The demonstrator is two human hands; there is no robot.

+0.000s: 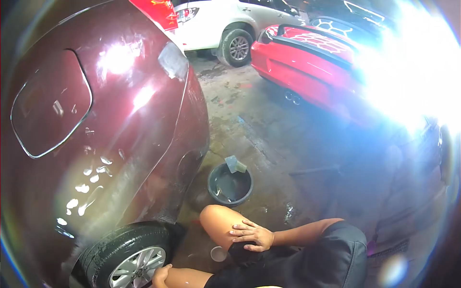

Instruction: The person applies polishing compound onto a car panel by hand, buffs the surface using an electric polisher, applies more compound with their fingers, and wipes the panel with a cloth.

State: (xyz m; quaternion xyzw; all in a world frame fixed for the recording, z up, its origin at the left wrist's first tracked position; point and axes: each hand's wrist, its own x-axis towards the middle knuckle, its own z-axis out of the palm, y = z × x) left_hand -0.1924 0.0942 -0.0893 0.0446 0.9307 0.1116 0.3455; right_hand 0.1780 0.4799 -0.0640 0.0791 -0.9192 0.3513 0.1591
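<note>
My right hand (253,236) lies with its fingers spread on my bent knee, holding nothing. At the bottom, my left hand (162,275) is beside the silver wheel rim (139,269); the frame edge cuts it off, and its fingers are mostly hidden. The wheel's black tyre (113,245) belongs to a dark red car (144,115) on the left. White marks run down its wet-looking panel, and a pale grey patch (173,61) shows near its upper edge. In front of my knee stands a dark round basin (210,185) with a pale block (231,163) on its rim.
A small pale round object (218,254) is on the floor between the wheel and my leg. Behind the basin, the floor (225,105) is wet and stained. A white vehicle (204,24) and a bright red car part (297,62) are farther back. Strong glare covers the upper right.
</note>
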